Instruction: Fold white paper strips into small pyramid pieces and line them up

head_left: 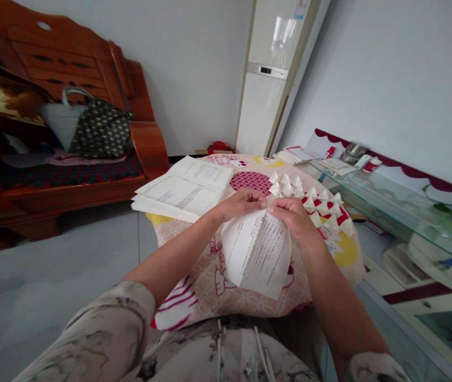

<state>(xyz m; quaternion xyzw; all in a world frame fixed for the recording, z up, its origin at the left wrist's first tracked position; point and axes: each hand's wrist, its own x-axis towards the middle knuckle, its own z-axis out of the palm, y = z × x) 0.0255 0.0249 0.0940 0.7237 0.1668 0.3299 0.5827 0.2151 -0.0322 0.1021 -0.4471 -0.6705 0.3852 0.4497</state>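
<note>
"What lies around the fingers, biggest first?"

"On my feed, pale walls stand beyond them, and a grey floor spreads well to their left. On that side, too, I have a carved wooden bench. To the right of the fingers runs a glass-topped stand, and beyond them, against the wall, a tall white appliance."

"And the surface below?"

"A table with a rounded edge, under a pink patterned cloth. A stack of printed pages lies on it, just left of the left fingers."

"Where's the piece in hand, and which way does it point?"

"The printed sheet hangs from the fingertips, over the near part of the cloth. I see its gathered top at the fingers and its broad free edge pointing at the wearer. I read its long axis as running from fingertips toward the body; a crease slants down and left from the tips."

"Fingers?"

"All narrow. The left hand and the right hand pinch the sheet's top, side by side. Whether those 2 sets of tips touch, I can't tell."

"Smallest?"

"Folded paper pieces, pointed, in rows beyond and right of the right fingers."
</note>
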